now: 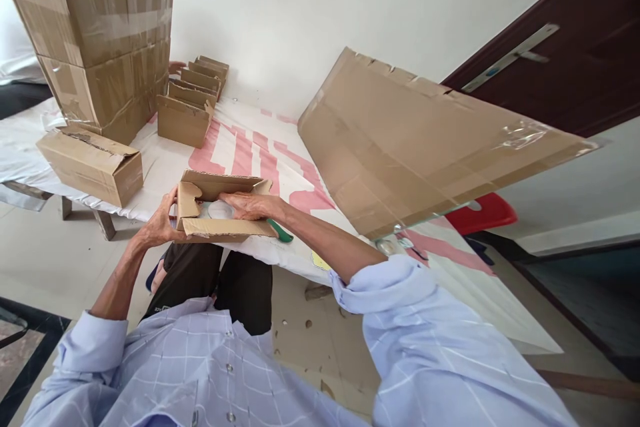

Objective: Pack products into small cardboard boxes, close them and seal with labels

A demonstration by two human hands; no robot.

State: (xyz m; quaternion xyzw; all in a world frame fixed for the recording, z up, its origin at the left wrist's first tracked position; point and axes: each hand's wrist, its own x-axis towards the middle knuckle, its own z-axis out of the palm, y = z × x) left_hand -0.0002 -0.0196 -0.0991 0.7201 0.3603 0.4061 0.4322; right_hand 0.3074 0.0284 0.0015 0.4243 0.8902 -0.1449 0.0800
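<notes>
A small open cardboard box (220, 217) rests at the table's near edge with its flaps up. Inside it lies a pale round item (221, 209) in clear wrap. My left hand (161, 225) grips the box's left end flap, fingers curled around it. My right hand (249, 204) reaches over the box top, fingers pressed down on the wrapped item and the inner flap. A green-handled tool (280, 232) lies on the table just under my right wrist.
A closed small carton (93, 165) lies left. Behind it stands a stack of large taped cartons (100, 40), then a row of open small boxes (193, 103). A big flat carton (405, 140) fills the right. Another person's white sleeve (15, 40) shows far left. Red stool (483, 212).
</notes>
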